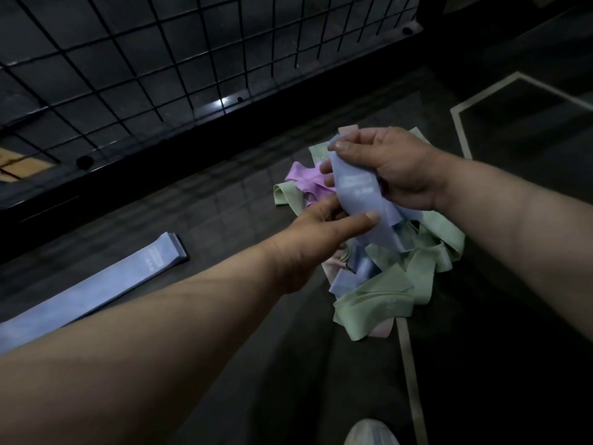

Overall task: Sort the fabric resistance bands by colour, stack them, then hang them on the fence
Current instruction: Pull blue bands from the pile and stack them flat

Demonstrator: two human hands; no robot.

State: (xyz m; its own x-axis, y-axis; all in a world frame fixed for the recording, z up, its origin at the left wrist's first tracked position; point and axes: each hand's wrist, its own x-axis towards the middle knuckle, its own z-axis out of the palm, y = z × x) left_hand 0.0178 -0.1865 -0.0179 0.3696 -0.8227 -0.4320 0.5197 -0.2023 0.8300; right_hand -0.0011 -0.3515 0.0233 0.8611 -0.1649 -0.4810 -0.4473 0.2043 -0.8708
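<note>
- Right hand (pixel 394 168): fingers curled, thumb pressed on top, gripping the upper end of a blue band (pixel 359 191) held above the pile.
- Left hand (pixel 324 232): pinching the same blue band lower down, thumb over the fabric, fingers behind it; both hands close together on it.
- Blue band's tail drops into the tangled pile (pixel 394 268) on the floor (pixel 224 220), mixed w/ green bands (pixel 375 303), a purple band (pixel 308 181) and prob. pale pink bits at the edges, dim light so hard to be sure.
- Sorted blue stack (pixel 96 284): flat on the floor at left, well apart from the pile, at least 2 bands layered at the far end.
- Wire-grid fence (pixel 160 75) stands behind the stack & pile, black frame at its base.
- Pale floor line (pixel 410 374) runs beside the pile; shoe toe (pixel 372 433) at bottom edge.
</note>
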